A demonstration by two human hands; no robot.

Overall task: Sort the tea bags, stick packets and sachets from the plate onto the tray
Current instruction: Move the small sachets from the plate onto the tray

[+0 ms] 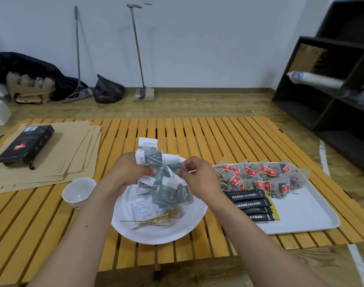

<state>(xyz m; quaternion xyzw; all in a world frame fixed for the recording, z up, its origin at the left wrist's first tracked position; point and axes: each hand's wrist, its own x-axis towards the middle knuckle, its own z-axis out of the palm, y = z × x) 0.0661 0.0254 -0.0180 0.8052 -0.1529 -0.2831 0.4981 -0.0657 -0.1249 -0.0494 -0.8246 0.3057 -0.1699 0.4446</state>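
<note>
Gripping a fan of sachets [150, 160] in the left hand [127, 172] while the right hand [194, 172] pinches one, several could be dropped off the plate [177, 228].

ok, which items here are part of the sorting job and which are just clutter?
Job:
plate
sachets
tray
tea bags
stick packets
left hand, gripping sachets
right hand, pinching a sachet

Clutter:
cup
black box
paper sheets
straw bundle
shelf
brooms
</note>
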